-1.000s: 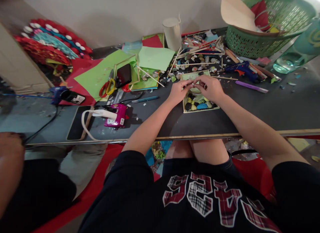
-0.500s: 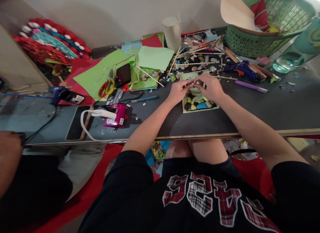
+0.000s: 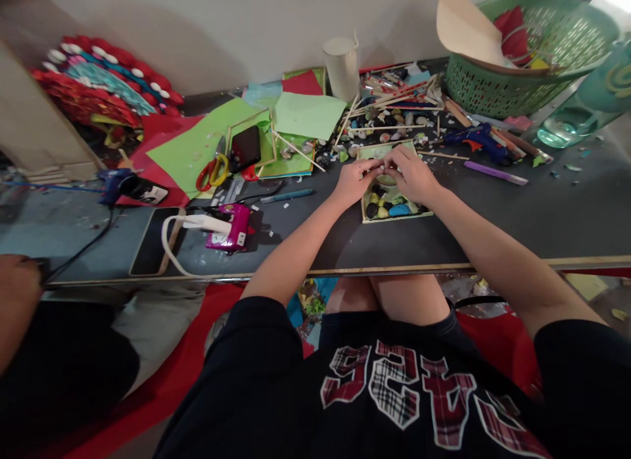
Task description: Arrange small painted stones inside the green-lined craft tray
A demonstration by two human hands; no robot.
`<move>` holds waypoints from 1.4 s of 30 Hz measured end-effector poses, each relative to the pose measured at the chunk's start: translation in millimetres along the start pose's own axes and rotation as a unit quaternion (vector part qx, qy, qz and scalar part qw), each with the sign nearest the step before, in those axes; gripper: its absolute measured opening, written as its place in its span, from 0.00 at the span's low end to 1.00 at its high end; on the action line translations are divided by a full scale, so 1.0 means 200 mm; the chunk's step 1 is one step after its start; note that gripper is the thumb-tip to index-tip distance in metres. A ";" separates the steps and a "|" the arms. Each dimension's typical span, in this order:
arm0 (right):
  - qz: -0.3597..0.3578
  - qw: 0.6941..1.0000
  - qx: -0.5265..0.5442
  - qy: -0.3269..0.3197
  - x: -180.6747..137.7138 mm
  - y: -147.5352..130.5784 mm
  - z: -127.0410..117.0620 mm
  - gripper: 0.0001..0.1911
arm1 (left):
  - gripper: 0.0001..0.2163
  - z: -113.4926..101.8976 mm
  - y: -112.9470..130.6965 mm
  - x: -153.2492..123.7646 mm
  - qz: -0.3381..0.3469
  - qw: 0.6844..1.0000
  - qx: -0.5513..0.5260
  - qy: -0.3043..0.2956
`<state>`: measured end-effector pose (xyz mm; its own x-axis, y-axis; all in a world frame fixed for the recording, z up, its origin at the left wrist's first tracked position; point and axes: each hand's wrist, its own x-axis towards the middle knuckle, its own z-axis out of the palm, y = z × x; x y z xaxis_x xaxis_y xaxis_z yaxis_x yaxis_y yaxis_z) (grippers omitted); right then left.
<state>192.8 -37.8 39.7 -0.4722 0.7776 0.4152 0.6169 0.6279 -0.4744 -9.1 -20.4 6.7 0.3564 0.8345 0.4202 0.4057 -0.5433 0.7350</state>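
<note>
My left hand [image 3: 355, 181] and my right hand [image 3: 410, 174] meet above a shallow framed tray [image 3: 365, 219] on the table. Fingertips of both hands are pinched close together around something small and pale that I cannot make out. Below them, in the near part of the tray, lie several painted stones: a blue stone [image 3: 399, 210], a black stone [image 3: 371, 210] and yellow ones. The hands hide much of the tray's middle. Beyond it, loose pebbles [image 3: 387, 120] and thin wooden sticks [image 3: 389, 127] are scattered.
A blue glue gun [image 3: 478, 141] and purple pen [image 3: 495, 172] lie right, by a green basket [image 3: 486, 84] and water bottle [image 3: 559, 127]. Scissors [image 3: 213, 172], a pink power adapter [image 3: 229, 227] and a phone [image 3: 156, 242] lie left. Another person's hand [image 3: 20, 281] is at far left.
My hands stay pinched together over the tray with only a slight finger shift. The whole view has moved a little; nothing else visibly differs.
</note>
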 end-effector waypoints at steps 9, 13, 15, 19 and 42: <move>0.002 1.000 0.009 0.026 -0.01 -0.03 -0.01 0.05 | 0.13 -0.01 0.00 0.00 0.001 1.000 0.004 -0.004; -0.010 1.000 0.016 0.019 -0.01 -0.02 -0.01 0.04 | 0.12 -0.01 0.00 0.00 0.009 1.000 0.016 -0.001; -0.012 1.000 0.014 0.021 -0.01 -0.01 -0.01 0.05 | 0.13 -0.01 0.00 0.00 0.013 1.000 0.016 -0.001; -0.007 1.000 0.013 0.016 -0.01 -0.01 0.00 0.06 | 0.14 -0.01 0.00 0.00 0.010 1.000 0.012 -0.008; 0.002 0.999 0.051 -0.001 0.00 -0.01 0.01 0.07 | 0.16 0.01 -0.02 0.00 -0.020 0.999 -0.046 -0.011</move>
<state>190.2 -39.7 39.5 -0.4714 0.7804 0.4109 0.5523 0.6244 -0.5523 -8.7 -18.4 3.8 0.3609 0.8524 0.3784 0.3412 -0.4983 0.7970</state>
